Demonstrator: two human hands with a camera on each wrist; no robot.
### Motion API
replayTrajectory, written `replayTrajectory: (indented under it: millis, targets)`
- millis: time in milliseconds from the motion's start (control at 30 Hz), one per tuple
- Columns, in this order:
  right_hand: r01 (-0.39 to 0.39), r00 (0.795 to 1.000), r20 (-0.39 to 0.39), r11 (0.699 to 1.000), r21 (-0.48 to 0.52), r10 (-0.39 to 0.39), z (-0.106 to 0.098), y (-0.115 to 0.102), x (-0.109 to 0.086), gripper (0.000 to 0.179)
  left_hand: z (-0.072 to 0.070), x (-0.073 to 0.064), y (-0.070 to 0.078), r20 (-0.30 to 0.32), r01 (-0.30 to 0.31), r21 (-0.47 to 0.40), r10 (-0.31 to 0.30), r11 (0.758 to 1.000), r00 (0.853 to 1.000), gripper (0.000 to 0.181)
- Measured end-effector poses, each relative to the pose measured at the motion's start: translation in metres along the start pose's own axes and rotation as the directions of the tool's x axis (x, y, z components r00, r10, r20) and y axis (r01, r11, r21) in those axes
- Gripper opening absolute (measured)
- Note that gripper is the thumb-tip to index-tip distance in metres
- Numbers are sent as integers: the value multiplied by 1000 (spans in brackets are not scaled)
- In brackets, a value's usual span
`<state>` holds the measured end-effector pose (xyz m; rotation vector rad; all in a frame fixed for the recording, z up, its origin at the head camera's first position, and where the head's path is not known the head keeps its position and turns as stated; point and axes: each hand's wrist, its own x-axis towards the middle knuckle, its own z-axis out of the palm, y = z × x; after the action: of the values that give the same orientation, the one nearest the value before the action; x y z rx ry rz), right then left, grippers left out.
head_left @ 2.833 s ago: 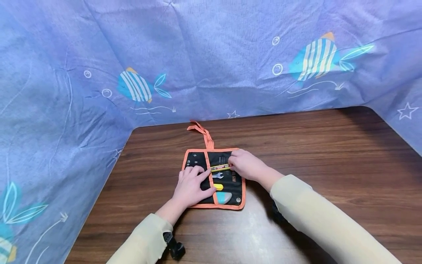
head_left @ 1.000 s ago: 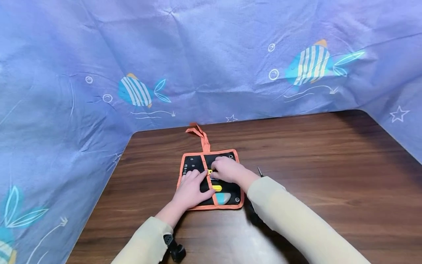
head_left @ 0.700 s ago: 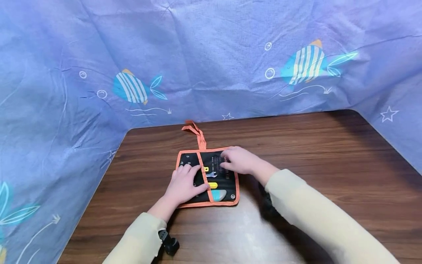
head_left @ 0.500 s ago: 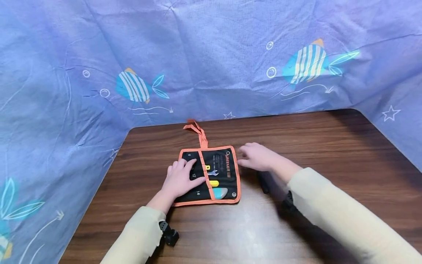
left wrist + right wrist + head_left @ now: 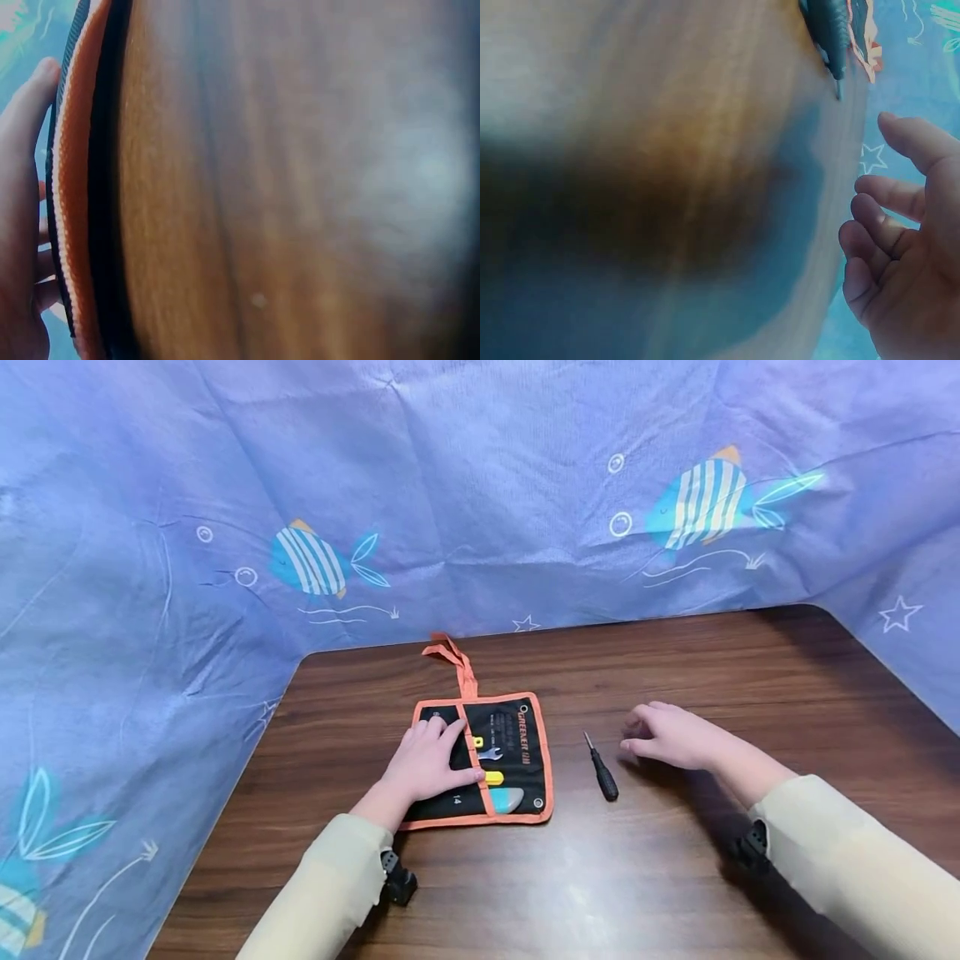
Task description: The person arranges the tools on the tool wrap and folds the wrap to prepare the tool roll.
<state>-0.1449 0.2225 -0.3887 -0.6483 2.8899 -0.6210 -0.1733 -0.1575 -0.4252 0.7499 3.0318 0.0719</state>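
Observation:
A black tool pouch with orange trim point(image 5: 517, 727) lies flat on the table. My left hand point(image 5: 422, 764) rests on its left part, thumb and fingers spread by the pocket edge. Out of the pockets stick a small yellow end with a hole point(image 5: 477, 742), an open-ended wrench point(image 5: 491, 753), a yellow handle point(image 5: 494, 777) and a teal-and-grey rounded end point(image 5: 507, 799). Right of the pouch, a black screwdriver point(image 5: 602, 772) lies on the wood. Just beyond it, my right hand point(image 5: 671, 739) hovers with loosely bent fingers, holding nothing; the right wrist view agrees.
Orange tie straps point(image 5: 457, 664) stretch from the pouch's far edge toward the back of the brown wooden table point(image 5: 720, 668). A blue fish-print cloth point(image 5: 487, 485) hangs behind and to the sides. Black wrist cameras sit at both cuffs.
The yellow-labelled tool my right hand held has slid into a pocket, leaving its end showing. That hand then let go and moved right, past the screwdriver. My left hand stayed on the pouch.

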Motion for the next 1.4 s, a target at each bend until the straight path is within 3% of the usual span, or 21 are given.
replayTrajectory:
  millis: [267, 533, 767, 1067, 1400]
  targets:
    - [-31, 999, 40, 997, 76, 28, 10, -14, -2, 37, 1, 7, -5, -23, -17, -31, 17, 999, 1000, 95]
    - [-73, 991, 117, 992, 107, 60, 20, -25, -4, 40, 5, 4, -5, -48, -31, -58, 29, 998, 998, 95]
    - [-34, 998, 55, 998, 52, 31, 26, -21, -4, 15, 7, 4, -5, -30, -38, -51, 36, 998, 999, 88]
    - [-28, 1000, 7, 997, 65, 28, 23, -10, 1, 14, 8, 8, -4, -17, -52, -26, 52, 998, 999, 80]
    - [34, 999, -19, 999, 38, -33, 18, -20, 27, 15, 4, 9, -1, 18, -58, -6, 59, 998, 998, 80]
